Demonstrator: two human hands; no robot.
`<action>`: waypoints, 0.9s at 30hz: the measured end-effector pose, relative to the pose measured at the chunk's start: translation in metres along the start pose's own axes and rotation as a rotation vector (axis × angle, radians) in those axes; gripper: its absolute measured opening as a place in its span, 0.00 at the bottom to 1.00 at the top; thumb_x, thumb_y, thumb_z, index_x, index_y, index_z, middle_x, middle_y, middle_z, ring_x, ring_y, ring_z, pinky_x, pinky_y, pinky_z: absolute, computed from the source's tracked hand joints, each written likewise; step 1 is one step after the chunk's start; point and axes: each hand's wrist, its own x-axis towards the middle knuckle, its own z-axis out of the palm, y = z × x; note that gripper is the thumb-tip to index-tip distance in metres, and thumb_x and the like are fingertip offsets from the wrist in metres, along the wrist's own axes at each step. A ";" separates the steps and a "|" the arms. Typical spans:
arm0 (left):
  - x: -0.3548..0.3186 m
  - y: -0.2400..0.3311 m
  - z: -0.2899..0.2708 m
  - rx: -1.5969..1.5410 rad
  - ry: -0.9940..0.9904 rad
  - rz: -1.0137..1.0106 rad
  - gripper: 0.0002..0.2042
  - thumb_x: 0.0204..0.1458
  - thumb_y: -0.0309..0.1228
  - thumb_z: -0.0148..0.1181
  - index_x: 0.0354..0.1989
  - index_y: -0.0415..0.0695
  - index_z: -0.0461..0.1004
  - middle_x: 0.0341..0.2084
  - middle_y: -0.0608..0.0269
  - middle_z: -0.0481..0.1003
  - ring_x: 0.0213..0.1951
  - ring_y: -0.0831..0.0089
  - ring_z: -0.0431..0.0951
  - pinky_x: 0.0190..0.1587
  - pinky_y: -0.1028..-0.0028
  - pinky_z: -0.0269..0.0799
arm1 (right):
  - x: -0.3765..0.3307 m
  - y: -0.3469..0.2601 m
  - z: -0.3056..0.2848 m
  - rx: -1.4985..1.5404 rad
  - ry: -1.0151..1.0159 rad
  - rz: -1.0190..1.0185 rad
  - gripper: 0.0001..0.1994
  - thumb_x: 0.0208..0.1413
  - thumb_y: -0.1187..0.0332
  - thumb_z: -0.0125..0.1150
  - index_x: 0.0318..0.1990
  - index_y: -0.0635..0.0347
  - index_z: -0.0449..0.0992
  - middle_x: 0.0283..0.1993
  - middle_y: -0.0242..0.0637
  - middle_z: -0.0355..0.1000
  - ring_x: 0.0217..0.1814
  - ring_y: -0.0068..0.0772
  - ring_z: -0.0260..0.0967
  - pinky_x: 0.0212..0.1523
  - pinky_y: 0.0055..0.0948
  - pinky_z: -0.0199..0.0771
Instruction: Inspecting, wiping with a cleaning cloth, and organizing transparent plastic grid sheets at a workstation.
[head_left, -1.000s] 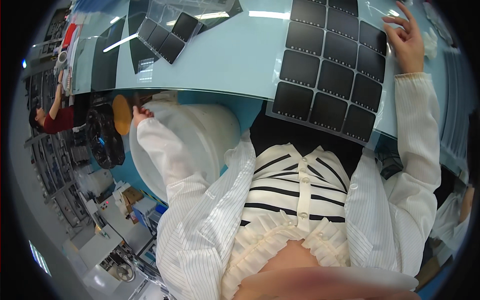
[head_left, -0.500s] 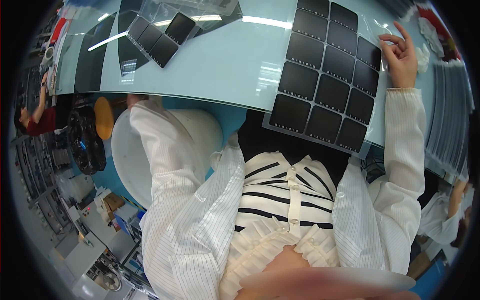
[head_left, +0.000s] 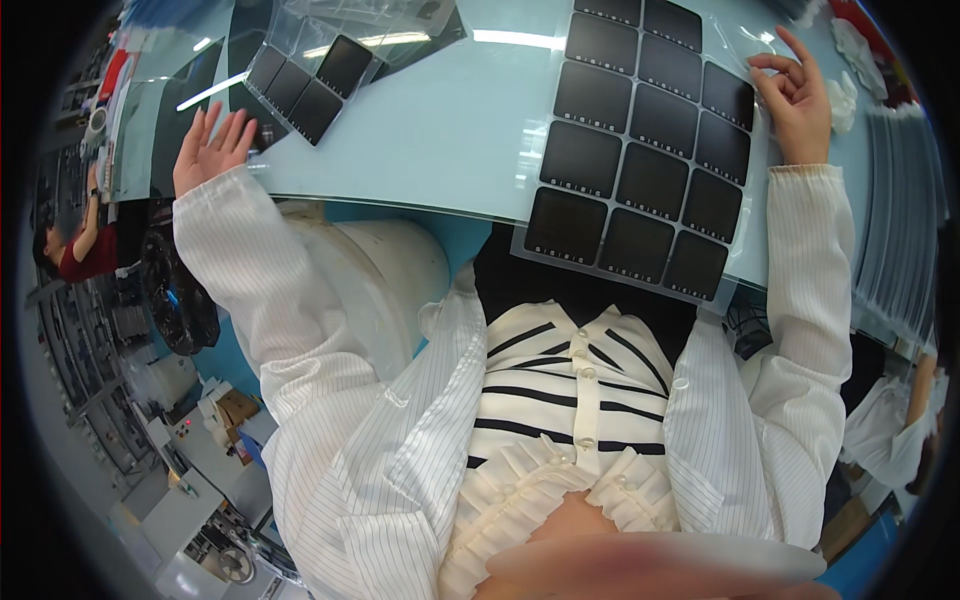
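Observation:
A sheet of black rounded panels [head_left: 665,180] in rows lies on the pale glass-topped table [head_left: 420,150], its near end past the front edge. My right hand [head_left: 795,105] is at the sheet's right edge, index finger raised, the other fingers bent toward the thumb. Any thin thing pinched there is too small to make out. Over the table's left part, my left hand [head_left: 215,150] is spread with the palm showing, holding nothing. Beside it lies a smaller group of black panels [head_left: 310,90] on clear film.
Clear plastic bags [head_left: 390,25] lie at the back left. A stack of sheets [head_left: 900,210] stands at the far right, near crumpled white material [head_left: 842,102]. A white bin [head_left: 400,265] stands below the table edge. Other people [head_left: 85,235] are at both sides.
My left hand has risen from beside the bin to above the table's left part, now spread. My right hand stays at the sheet's edge. The view has shifted slightly.

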 end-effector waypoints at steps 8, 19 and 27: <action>0.008 0.003 0.025 -0.130 -0.239 -0.150 0.29 0.57 0.32 0.52 0.61 0.30 0.47 0.62 0.35 0.45 0.63 0.45 0.53 0.63 0.49 0.55 | 0.000 -0.010 0.013 0.158 0.094 0.107 0.31 0.44 0.80 0.55 0.60 0.66 0.58 0.32 0.35 0.69 0.23 0.13 0.62 0.23 0.11 0.61; 0.019 0.009 0.039 -0.220 -0.147 -0.282 0.29 0.57 0.29 0.50 0.62 0.30 0.45 0.60 0.34 0.53 0.61 0.45 0.58 0.62 0.56 0.60 | -0.005 -0.026 0.015 0.176 0.071 0.141 0.30 0.45 0.80 0.55 0.59 0.67 0.58 0.31 0.34 0.69 0.22 0.12 0.61 0.21 0.12 0.59; 0.056 0.005 0.033 -0.012 -0.109 -0.324 0.27 0.54 0.29 0.57 0.58 0.30 0.54 0.50 0.44 0.69 0.49 0.60 0.73 0.47 0.67 0.74 | -0.011 -0.030 0.020 0.228 0.070 0.174 0.30 0.45 0.82 0.57 0.59 0.67 0.58 0.31 0.35 0.69 0.20 0.14 0.61 0.18 0.13 0.59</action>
